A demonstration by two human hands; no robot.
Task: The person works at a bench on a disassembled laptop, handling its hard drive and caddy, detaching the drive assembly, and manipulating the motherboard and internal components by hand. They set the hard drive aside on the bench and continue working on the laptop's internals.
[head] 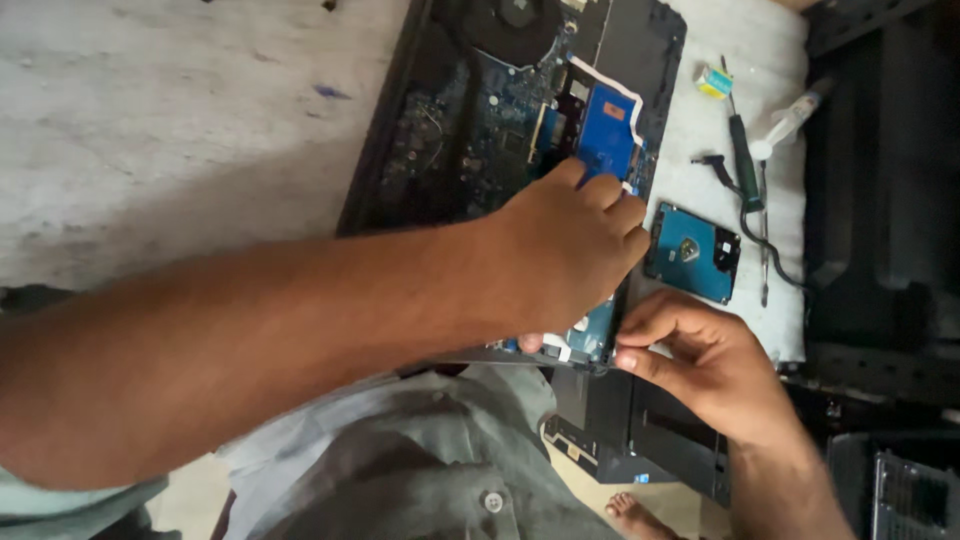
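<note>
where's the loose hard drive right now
The hard drive lies on the white cloth, right of the open laptop, just above the right hand.

One opened laptop (480,120), one loose hard drive (692,252), one screwdriver (742,150), one syringe (795,118), two hands.

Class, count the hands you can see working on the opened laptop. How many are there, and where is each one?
2. The left hand lies across the opened laptop; the right hand pinches its near right corner. None appears hidden.
</note>
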